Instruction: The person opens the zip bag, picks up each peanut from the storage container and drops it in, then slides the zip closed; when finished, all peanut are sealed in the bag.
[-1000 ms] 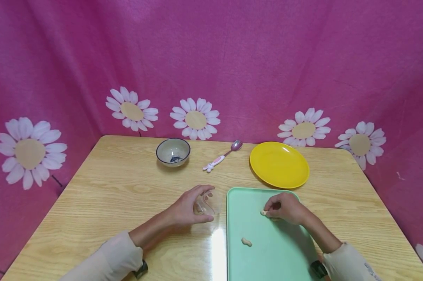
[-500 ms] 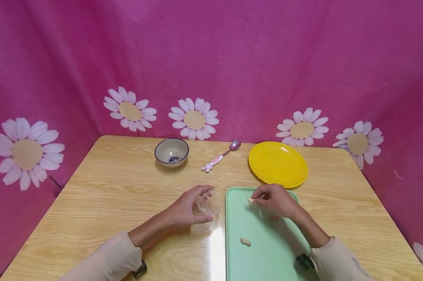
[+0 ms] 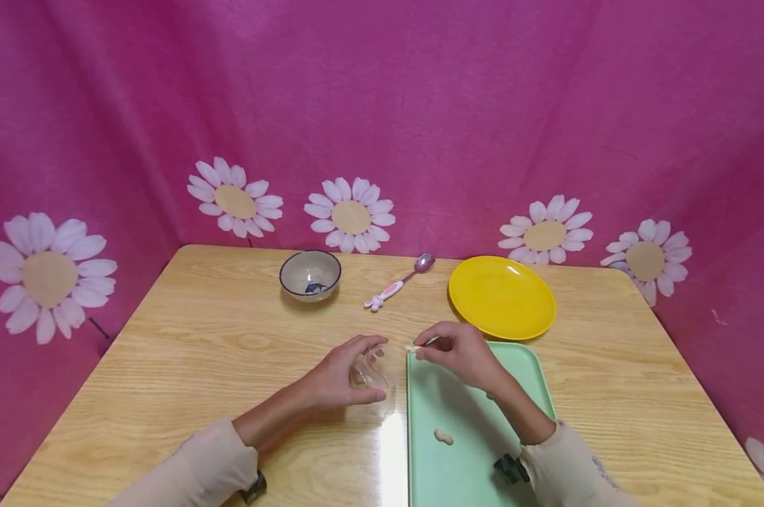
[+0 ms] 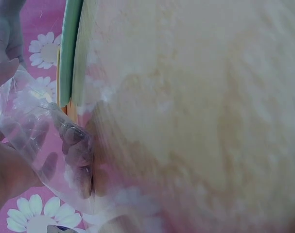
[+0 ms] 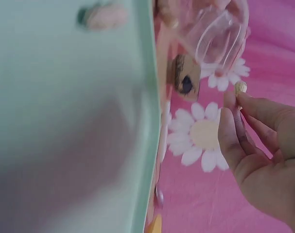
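My left hand (image 3: 340,373) grips a clear plastic cup (image 3: 367,372) just left of the green tray (image 3: 502,472). Brownish shapes (image 4: 77,145) show through the cup's wall in the left wrist view; I cannot tell what they are. Thumb and fingertips of my right hand (image 3: 460,355) pinch a peanut (image 5: 240,87) above the tray's far left corner, a short gap away from the cup. Another peanut (image 3: 443,436) lies on the tray. A small bit of something (image 3: 489,396) shows beside the right forearm, mostly hidden.
Behind the hands stand a bowl (image 3: 310,276) with a dark blue rim, a spoon (image 3: 397,283) with a rabbit handle, and a yellow plate (image 3: 502,297). A pink flowered cloth (image 3: 445,127) hangs along the table's (image 3: 229,317) far edge.
My right hand has lifted the pinched peanut from the tray and carried it left, close to the cup. The left hand and the cup have stayed in place.
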Tool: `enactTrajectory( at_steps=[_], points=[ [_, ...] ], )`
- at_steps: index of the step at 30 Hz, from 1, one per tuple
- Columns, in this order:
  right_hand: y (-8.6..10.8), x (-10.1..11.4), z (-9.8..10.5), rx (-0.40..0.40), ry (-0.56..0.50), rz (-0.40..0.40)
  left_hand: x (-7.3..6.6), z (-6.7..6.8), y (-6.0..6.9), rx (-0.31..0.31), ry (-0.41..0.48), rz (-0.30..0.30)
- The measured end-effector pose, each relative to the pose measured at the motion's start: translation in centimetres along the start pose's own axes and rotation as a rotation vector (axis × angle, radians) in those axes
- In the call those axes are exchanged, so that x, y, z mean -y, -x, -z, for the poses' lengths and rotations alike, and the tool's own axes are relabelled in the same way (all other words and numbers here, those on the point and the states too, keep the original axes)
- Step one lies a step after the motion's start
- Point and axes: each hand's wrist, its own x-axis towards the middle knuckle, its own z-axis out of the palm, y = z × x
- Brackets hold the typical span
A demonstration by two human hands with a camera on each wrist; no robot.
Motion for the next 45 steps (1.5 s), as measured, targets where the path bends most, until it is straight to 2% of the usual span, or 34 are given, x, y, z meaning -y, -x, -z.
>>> enactTrajectory(
  at_steps=[6, 11, 17, 24, 39, 45],
  points=[
    [-0.3, 1.1, -1.4, 0.037, -0.004, 0.081, 0.0, 0.1, 0.1, -0.005, -0.002, 0.005],
    [-0.4, 1.8, -2.4, 0.051, 0.011, 0.087, 0.1, 0.1, 0.0, -0.009, -0.013, -0.001],
    [-0.3, 2.3, -2.5, 0.117, -0.005, 0.085, 0.1, 0.1, 0.0, -0.023, -0.032, -0.038],
    [0.5, 1.6, -1.1, 0.113, 0.018, 0.081, 0.0, 0.2, 0.0, -0.012, -0.015, -0.001],
    [2.4, -2.4, 2.4, 0.088, 0.08, -0.007, 0.0, 0.2, 0.0, -0.013, 0.017, 0.039],
    [3.2, -4.2, 4.5, 0.11, 0.078, -0.025, -0.2, 0.4, 0.2, -0.003, 0.031, 0.058]
  ],
)
